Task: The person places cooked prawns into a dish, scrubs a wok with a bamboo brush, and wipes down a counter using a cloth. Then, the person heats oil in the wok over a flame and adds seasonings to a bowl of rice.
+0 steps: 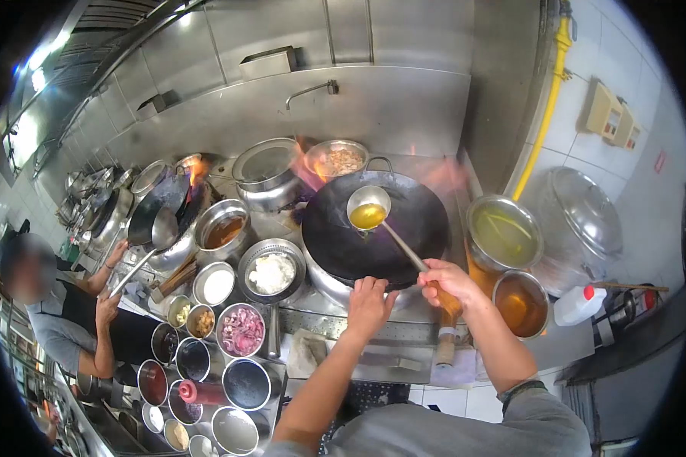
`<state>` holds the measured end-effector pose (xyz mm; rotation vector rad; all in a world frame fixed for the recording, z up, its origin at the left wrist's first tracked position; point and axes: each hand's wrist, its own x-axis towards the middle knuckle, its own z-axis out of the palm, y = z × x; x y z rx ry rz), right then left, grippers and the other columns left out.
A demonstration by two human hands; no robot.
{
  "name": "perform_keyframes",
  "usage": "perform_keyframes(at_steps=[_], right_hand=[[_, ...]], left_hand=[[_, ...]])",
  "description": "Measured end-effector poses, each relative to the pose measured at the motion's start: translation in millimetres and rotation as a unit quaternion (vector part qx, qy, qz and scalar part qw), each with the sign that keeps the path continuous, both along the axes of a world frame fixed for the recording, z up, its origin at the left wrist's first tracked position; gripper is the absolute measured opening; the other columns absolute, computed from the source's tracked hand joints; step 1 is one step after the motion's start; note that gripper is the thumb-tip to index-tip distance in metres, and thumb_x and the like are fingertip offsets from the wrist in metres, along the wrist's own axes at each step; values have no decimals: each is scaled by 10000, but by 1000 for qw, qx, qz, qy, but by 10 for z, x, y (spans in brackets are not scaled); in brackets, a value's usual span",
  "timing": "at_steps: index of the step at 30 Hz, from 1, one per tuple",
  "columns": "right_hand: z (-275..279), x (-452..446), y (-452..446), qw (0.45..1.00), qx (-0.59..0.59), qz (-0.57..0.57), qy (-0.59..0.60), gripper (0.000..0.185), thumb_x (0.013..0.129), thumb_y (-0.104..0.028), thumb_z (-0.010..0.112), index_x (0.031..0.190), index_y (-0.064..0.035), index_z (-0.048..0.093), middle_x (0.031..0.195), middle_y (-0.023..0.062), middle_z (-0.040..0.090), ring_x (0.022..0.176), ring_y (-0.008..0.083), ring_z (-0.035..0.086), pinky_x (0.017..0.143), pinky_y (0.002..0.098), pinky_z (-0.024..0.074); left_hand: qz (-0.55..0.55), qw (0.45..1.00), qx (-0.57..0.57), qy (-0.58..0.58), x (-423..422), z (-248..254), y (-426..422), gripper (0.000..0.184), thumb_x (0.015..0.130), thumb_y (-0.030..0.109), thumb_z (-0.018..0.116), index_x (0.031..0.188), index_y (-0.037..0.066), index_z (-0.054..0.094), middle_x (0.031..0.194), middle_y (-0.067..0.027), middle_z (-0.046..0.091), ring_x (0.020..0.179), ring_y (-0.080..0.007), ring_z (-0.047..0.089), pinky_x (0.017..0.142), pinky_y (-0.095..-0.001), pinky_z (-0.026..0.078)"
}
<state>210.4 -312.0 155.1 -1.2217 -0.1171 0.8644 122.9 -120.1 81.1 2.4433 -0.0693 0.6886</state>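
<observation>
While the person's ladle [404, 244], one in number, is over the middle of one black wok [329, 240] with yellow liquid in its bowl, the right hand [451, 283] has its grip clamped around the handle, forearm angling in from the near right. The left hand [369, 305] lies palm down with fingers bent over the wok's near rim; whether that grip clamps cannot be told. Wok surface lies open around the ladle's bowl. Just right, two pots of liquid, one greenish [499, 264], one amber [520, 279], narrow the room; one white jug [575, 307] sits farther right on the worktop [560, 343]. Left, one co-worker [49, 293] holds another ladle [133, 273].
</observation>
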Motion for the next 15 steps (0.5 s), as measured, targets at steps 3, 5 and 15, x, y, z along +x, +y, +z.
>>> perform_keyframes(at_steps=[3,5,15], right_hand=[[-123,94,-59,1000,11,2,-1,137,894,-57,579,952,-77,456,741,36,537,506,128,508,408,297,416],[-163,144,-86,1000,29,1,9,143,895,-58,578,963,-79,453,744,36,534,506,126,507,407,294,414],[-3,263,-108,998,-4,-49,-33,218,899,-53,560,1085,-59,446,756,32,514,493,115,495,396,288,403]], left_hand=[[17,999,36,36,27,-41,-70,215,862,215,680,940,16,669,910,-158,621,889,-367,566,777,-460,464],[23,999,43,22,-8,24,-83,183,863,201,675,870,18,666,839,-148,607,821,-359,552,730,-464,450],[21,999,38,-4,-191,0,-129,156,864,175,664,858,19,666,820,-149,599,794,-347,540,739,-445,437]])
